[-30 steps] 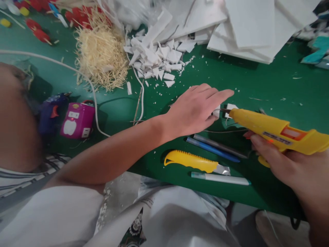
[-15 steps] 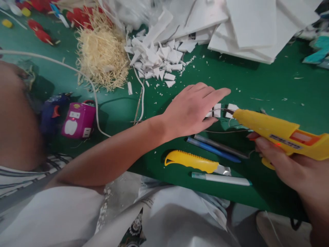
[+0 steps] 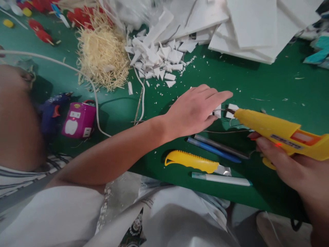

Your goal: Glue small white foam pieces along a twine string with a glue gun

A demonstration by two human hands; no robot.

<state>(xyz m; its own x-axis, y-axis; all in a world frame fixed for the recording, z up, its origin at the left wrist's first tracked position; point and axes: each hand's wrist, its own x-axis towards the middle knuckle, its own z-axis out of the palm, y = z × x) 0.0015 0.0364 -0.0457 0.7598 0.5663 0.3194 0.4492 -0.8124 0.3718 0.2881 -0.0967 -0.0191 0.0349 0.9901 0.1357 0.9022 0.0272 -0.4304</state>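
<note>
My left hand (image 3: 194, 109) lies over a small white foam block (image 3: 217, 112), its thumb on the near side and its index finger stretched out past the block. The other fingertips are hidden beneath the hand. To the right sits another white foam block (image 3: 230, 110) on the green table. My right hand (image 3: 288, 161) grips a yellow hot glue gun (image 3: 269, 128), with a finger at its trigger. The gun's dark nozzle points left, at the right-hand block. Thin strands run near the nozzle and between the blocks.
Nearer me lie a yellow utility knife (image 3: 191, 161), a white pen (image 3: 222, 179) and a blue stick (image 3: 213, 150). Foam scraps (image 3: 159, 56), pale straw (image 3: 102, 55) and foam sheets (image 3: 252, 24) lie beyond. A magenta power box (image 3: 79, 120) and another person's arm (image 3: 17, 116) are left.
My left hand has shifted slightly right, covering more of the foam block. The glue gun and my right hand stay almost where they were.
</note>
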